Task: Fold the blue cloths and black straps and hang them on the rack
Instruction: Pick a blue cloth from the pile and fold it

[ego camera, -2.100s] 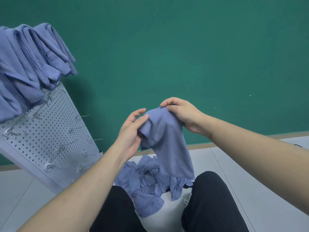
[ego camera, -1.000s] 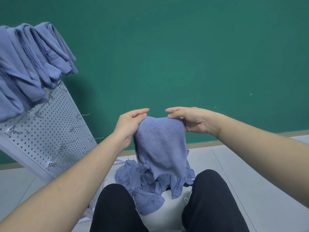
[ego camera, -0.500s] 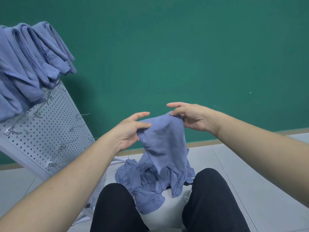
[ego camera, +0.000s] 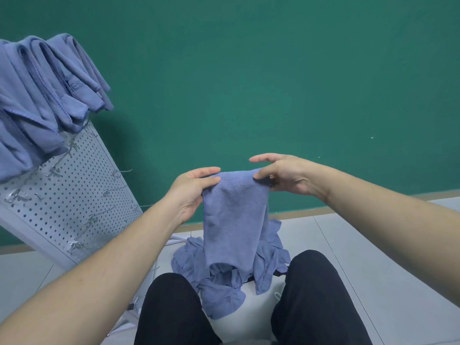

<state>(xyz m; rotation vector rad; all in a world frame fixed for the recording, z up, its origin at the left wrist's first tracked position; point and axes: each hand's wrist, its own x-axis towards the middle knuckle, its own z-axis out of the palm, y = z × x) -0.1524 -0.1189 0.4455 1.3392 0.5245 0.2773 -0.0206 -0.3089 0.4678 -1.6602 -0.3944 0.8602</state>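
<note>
Both hands pinch the top edge of a folded blue cloth (ego camera: 235, 215): left hand (ego camera: 191, 192), right hand (ego camera: 283, 175), each grip closed on a corner, above the loose pile (ego camera: 224, 282).

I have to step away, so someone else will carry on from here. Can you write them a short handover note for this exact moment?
Left hand has a grip on the top left edge of the held blue cloth; right hand pinches its top right edge. The cloth hangs folded between them.
Done: several folded cloths hang over the top of the pegboard rack.
Left: hang this cloth, then fold the pile of cloths lying between the knees. No black straps are clearly in view.
</note>
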